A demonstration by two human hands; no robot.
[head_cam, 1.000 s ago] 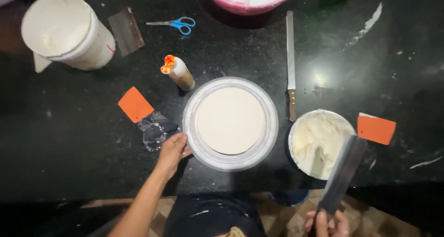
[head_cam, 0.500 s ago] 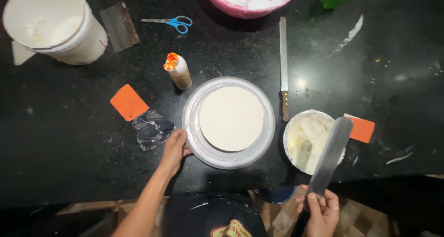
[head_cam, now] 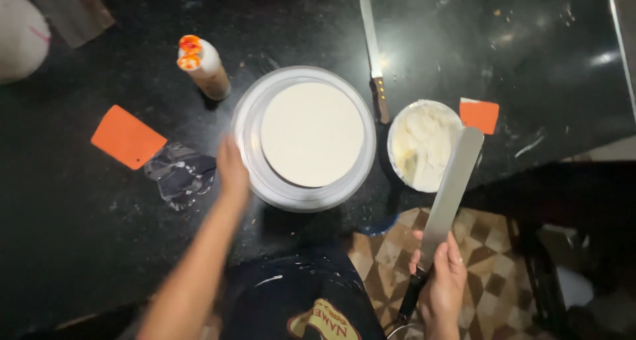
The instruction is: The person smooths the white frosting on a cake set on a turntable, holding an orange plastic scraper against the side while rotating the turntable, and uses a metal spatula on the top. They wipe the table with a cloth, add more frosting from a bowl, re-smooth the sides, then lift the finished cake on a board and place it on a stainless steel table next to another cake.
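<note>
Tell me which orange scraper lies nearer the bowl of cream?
The smaller-looking orange scraper, right beside the bowl of cream; the other orange scraper lies far left, past the turntable.

1. Turntable (head_cam: 255,174) white, with a cream disc (head_cam: 311,133).
2. Two scrapers orange (head_cam: 128,136) (head_cam: 479,115).
3. Counter (head_cam: 79,234) black and glossy.
4. Bowl (head_cam: 424,143) holds off-white cream.
5. Spatula (head_cam: 450,191) silver with a black handle.
6. Bottle (head_cam: 204,67) beige with an orange cap.
7. Floor (head_cam: 391,247) checked brown and tan.

Two orange scrapers (head_cam: 128,136) (head_cam: 479,115), one turntable (head_cam: 252,124), one cream bowl (head_cam: 424,144), one spatula (head_cam: 452,188), one knife (head_cam: 371,42), one bottle (head_cam: 204,66)
</note>
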